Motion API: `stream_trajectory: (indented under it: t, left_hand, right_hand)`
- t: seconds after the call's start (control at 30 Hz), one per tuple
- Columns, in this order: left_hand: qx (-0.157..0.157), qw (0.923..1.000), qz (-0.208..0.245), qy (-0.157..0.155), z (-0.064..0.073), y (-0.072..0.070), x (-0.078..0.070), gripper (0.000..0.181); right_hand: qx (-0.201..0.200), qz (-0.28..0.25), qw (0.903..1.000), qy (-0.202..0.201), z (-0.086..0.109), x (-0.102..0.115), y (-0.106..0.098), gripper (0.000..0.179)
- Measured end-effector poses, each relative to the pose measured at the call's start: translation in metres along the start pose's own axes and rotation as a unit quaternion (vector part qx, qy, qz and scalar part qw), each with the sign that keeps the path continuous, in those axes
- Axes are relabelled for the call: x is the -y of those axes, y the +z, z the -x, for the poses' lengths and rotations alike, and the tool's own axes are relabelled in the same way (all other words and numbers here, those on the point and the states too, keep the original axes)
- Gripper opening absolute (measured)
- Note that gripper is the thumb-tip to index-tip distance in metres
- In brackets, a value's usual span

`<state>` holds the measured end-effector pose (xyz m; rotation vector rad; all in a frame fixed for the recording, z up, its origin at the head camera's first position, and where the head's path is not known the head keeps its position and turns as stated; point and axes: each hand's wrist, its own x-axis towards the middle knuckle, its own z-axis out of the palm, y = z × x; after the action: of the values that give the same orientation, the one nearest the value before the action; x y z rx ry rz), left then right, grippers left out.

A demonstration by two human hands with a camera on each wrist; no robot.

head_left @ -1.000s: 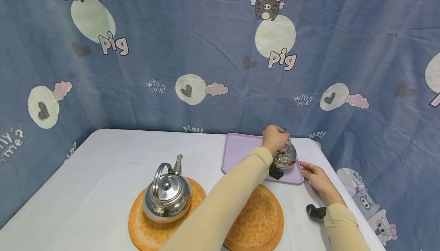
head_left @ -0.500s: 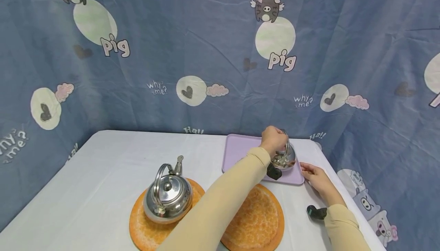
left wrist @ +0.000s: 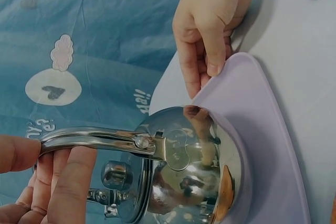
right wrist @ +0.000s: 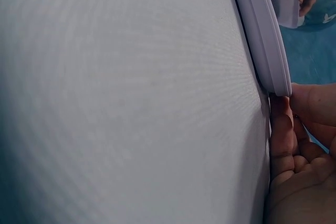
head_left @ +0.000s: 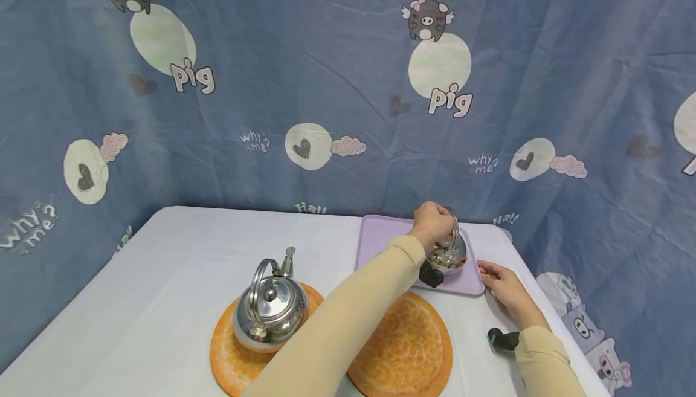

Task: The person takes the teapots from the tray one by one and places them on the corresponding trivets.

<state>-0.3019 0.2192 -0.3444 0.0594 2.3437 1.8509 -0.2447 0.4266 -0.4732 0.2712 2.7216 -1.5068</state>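
My left hand (head_left: 432, 225) grips the arched handle of a shiny steel kettle (head_left: 448, 259), reaching across to the right side of a lilac tray (head_left: 375, 240). In the left wrist view, fingers and thumb curl round that handle, and the kettle (left wrist: 181, 177) overlaps the tray (left wrist: 268, 129). At the tray's right edge, my right hand (head_left: 505, 288) pinches the rim. The right wrist view has its thumb (right wrist: 315, 103) against the tray rim (right wrist: 268, 51) and a finger beneath. A second steel kettle (head_left: 270, 312) stands upright on an orange round mat (head_left: 225, 361).
Another orange round mat (head_left: 408, 348) lies in front of the tray, partly covered by my left forearm (head_left: 348, 318). All stand on a white-covered table (head_left: 179, 276). A blue printed curtain (head_left: 353, 71) hangs behind it and along the sides.
The left hand and its kettle have shifted slightly left and nearer over the tray. The right hand stays at the rim. The head view has turned a little.
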Motion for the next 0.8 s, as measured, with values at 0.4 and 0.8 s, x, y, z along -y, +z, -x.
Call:
stream_trajectory:
  t: [0.4,0.8]
  left_hand:
    - [0.012,0.9998,0.013,0.005,0.011,-0.010,-0.012,0.040]
    - [0.043,0.9971,0.059,0.020,0.027,-0.029,-0.024,0.030]
  right_hand:
    - [-0.002,0.009,0.9999,-0.004,0.003,0.001,0.001,0.048]
    - [0.007,0.011,0.9999,-0.010,0.002,-0.001,0.001,0.050]
